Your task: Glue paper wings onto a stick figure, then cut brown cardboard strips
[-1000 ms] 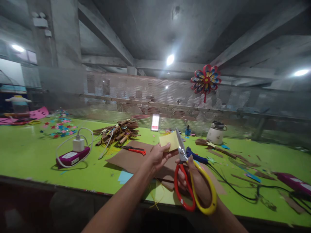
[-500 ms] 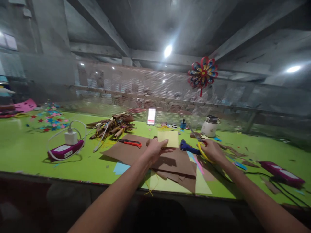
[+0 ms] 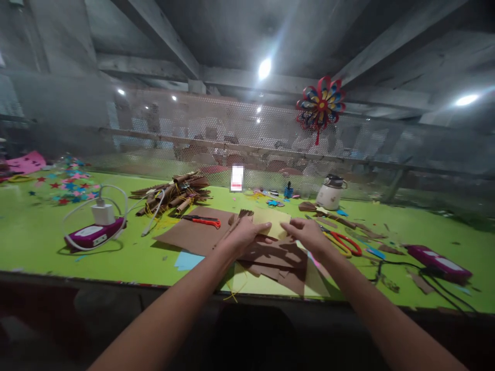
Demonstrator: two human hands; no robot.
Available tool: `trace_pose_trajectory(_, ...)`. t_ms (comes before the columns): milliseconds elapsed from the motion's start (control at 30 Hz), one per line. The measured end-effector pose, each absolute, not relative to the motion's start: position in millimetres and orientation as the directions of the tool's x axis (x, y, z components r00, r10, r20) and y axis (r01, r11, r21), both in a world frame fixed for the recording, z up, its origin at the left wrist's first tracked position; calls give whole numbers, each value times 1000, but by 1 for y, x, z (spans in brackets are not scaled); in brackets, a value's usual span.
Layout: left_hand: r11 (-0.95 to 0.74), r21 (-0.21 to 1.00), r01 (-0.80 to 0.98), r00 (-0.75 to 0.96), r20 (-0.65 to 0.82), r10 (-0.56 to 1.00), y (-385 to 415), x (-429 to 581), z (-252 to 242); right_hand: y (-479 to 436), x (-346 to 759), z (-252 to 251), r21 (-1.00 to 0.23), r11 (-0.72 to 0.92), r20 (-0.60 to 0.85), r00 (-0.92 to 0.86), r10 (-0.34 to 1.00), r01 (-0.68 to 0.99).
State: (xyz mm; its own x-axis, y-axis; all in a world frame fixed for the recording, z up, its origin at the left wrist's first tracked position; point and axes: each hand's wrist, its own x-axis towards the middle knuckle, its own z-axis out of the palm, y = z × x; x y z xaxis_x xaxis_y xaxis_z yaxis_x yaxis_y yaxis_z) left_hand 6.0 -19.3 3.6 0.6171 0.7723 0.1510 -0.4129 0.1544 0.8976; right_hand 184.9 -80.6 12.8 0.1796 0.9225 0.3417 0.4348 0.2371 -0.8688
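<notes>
A small sheet of yellow paper (image 3: pixel 273 219) is in my left hand (image 3: pixel 244 236), its thumb lying over the face of the sheet. At the sheet's right edge, my right hand (image 3: pixel 311 236) pinches with its fingertips. Scissors (image 3: pixel 342 243) with red and yellow handles lie on the table just right of my right hand. Beneath both hands are sheets of brown cardboard (image 3: pixel 211 242). A fringed brown paper piece (image 3: pixel 244 213) shows behind my left hand. A red utility knife (image 3: pixel 205 221) rests on the cardboard to the left.
Brown paper rolls (image 3: pixel 180 193) are heaped behind the cardboard. Purple power strips stand at left (image 3: pixel 93 236) and right (image 3: pixel 439 263), with cables. A white jar (image 3: pixel 330 195) stands near the mesh screen (image 3: pixel 216 139). Paper stars (image 3: pixel 71 183) and paper scraps lie about the green table.
My right hand has let go of the scissors, now on the table, and moved left to the yellow paper's edge. My left hand still holds the sheet. The view has shifted slightly.
</notes>
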Motion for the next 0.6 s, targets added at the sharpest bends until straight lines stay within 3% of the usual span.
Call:
trace_pose_trajectory(167, 170, 934, -315, 708, 112, 697, -24, 2, 12, -78, 166, 3, -937, 322, 346, 234, 909, 132)
trace_pose_trajectory(300, 94, 955, -280, 628, 109, 770, -17, -1, 13, -83, 186, 3, -964, 265, 254, 238, 937, -12)
trace_pose_trajectory(433, -144, 976, -163, 662, 217, 718, -19, 2, 12, -97, 205, 5, -984, 178, 172, 159, 972, -26)
trace_pose_trajectory(600, -353, 935, 16, 771, 213, 600, -38, 2, 19, -123, 232, 4, -991, 81, 94, 121, 988, 106)
